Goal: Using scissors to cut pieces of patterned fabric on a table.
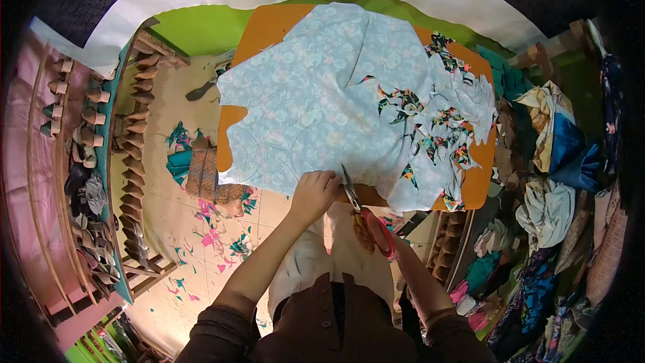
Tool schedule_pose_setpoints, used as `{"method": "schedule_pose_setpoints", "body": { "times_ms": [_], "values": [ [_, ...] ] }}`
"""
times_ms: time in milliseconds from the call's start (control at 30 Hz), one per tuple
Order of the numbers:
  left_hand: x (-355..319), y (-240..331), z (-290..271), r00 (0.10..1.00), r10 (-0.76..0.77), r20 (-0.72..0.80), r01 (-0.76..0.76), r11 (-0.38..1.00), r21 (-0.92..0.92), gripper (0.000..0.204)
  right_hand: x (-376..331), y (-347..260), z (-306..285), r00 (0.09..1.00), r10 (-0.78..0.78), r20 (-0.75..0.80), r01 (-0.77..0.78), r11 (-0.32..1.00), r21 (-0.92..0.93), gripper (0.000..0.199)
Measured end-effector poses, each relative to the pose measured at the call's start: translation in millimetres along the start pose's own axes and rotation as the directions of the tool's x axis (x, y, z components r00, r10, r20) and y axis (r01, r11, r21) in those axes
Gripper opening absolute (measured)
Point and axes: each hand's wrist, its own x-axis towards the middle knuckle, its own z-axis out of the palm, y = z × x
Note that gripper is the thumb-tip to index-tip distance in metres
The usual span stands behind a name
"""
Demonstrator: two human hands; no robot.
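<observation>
A large piece of pale blue patterned fabric [322, 101] lies spread over an orange table [269, 27]. My left hand [313, 191] presses down on the fabric's near edge, fingers curled. My right hand [373, 230] grips red-handled scissors [359, 207], whose blades point up into the fabric's near edge just right of my left hand. Darker multicoloured print scraps [430, 121] lie on the fabric's right part.
Wooden racks of shoe lasts and shoes [94, 161] stand at the left. Fabric offcuts [208, 235] litter the tiled floor below the table. A heap of mixed cloth [557, 181] piles up at the right. A woven bag [205, 175] sits by the table's left edge.
</observation>
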Motion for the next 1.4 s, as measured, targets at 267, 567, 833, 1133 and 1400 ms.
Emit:
{"method": "schedule_pose_setpoints", "body": {
  "times_ms": [267,567,833,1133,1400],
  "values": [
    [-1,-5,2,0.998,0.059,0.000,-0.059,0.998,0.001,0.025,5,0,-12,0.998,0.050,0.026,-0.050,0.999,-0.018,0.063],
    [-5,5,-4,0.995,0.078,-0.055,-0.072,0.992,0.102,0.024,6,-3,-18,0.999,-0.001,0.044,0.008,0.989,-0.150,0.062],
    [-11,10,-11,0.996,0.049,-0.076,-0.038,0.990,0.138,0.025,9,-28,-9,0.989,0.023,0.144,-0.001,0.989,-0.147,0.065],
    [-16,16,-10,0.997,0.021,-0.079,-0.012,0.994,0.108,0.025,12,-25,-11,0.971,0.156,0.179,-0.156,0.988,-0.010,0.068],
    [-22,22,-12,0.996,-0.013,-0.089,0.022,0.995,0.097,0.025,12,-42,-4,0.976,0.157,0.149,-0.130,0.976,-0.176,0.064]
  ]
}}
